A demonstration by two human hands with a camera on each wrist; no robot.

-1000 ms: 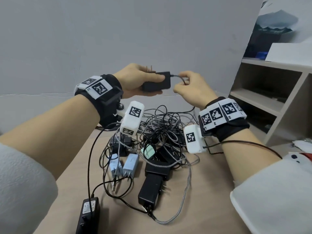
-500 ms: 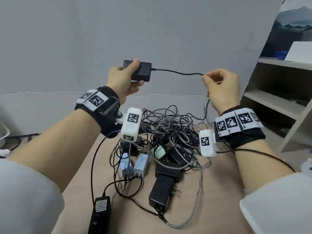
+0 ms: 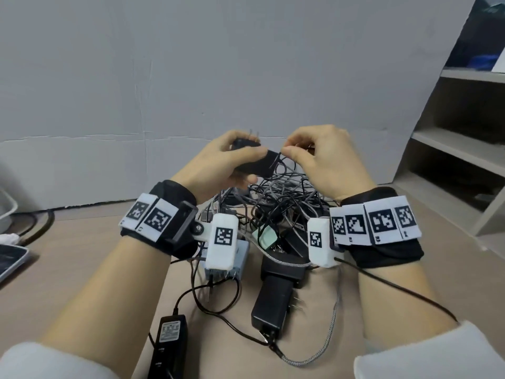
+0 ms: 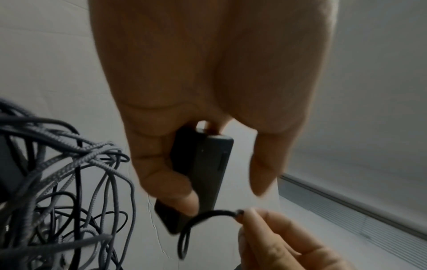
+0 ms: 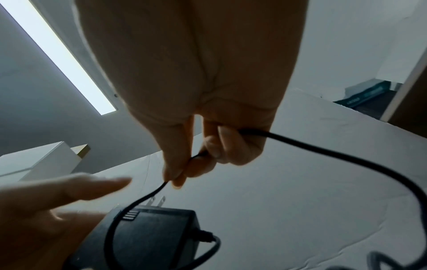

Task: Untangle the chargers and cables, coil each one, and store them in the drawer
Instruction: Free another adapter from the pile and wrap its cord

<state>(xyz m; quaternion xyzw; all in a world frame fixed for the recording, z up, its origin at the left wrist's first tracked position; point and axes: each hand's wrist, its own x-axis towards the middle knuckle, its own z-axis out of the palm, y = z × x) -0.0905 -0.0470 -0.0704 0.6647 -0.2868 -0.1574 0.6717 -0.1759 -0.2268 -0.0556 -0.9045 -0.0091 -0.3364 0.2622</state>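
Above the far edge of the table [image 3: 82, 269], the left hand [image 3: 218, 162] grips a black charger [image 3: 257, 165] while the right hand [image 3: 322, 162] pinches its thin cable [image 5: 323, 151] between thumb and fingertips and lays a first loop over the charger body. I judge the coiling of this one as only begun. The tangled pile [image 3: 278, 203] of other chargers and cables lies untouched in the middle of the table. No drawer is visible, so nothing seems stored yet.
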